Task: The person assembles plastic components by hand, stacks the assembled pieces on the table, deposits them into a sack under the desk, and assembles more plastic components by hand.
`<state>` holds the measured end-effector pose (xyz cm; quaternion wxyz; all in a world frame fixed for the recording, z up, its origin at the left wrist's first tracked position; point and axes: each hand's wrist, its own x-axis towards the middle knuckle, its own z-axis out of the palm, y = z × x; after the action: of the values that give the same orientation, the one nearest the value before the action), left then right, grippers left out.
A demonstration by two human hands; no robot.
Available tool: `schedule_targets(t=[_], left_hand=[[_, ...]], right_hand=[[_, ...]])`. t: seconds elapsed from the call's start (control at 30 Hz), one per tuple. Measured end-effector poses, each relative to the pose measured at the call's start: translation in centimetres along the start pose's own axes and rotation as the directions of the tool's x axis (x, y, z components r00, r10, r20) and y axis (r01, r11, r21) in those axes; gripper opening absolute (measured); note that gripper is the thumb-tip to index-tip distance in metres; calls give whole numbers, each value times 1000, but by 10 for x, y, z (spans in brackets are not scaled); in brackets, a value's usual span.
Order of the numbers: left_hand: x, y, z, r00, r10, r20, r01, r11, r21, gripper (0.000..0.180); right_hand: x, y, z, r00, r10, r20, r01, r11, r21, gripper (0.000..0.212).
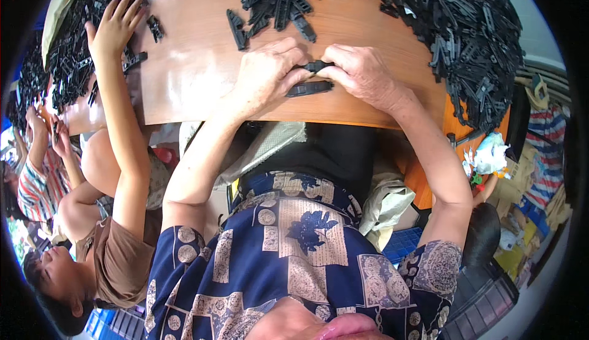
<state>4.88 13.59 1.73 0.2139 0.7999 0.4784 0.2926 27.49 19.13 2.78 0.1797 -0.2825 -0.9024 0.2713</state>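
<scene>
Near the front edge of the table, my left hand and my right hand are closed on the two ends of one small black plastic part. Fingers and thumbs pinch it from both sides and cover its ends. Just below it, a longer dark plastic strip lies close to the table edge, beside both thumbs; whether they touch it I cannot tell. Beyond my hands, a loose black plastic piece lies near a pile of similar black parts.
A large heap of black parts covers the table's right side. At the left, a co-worker's hand reaches over another heap. Farther left, another person's hands hold a dark piece. The wooden tabletop ends just before my lap.
</scene>
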Motion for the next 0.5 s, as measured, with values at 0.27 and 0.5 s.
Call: schedule_targets(t=[0.27,0.5], left_hand=[[23,1,-5,997,-57,-48,56,998,-21,40],[41,1,17,996,-88,28,67,898,435,28]], right_hand=[[-5,60,-51,963,-3,-270,-144,840,-523,17],[4,100,-57,969,181,-169,-246,624,-741,27]])
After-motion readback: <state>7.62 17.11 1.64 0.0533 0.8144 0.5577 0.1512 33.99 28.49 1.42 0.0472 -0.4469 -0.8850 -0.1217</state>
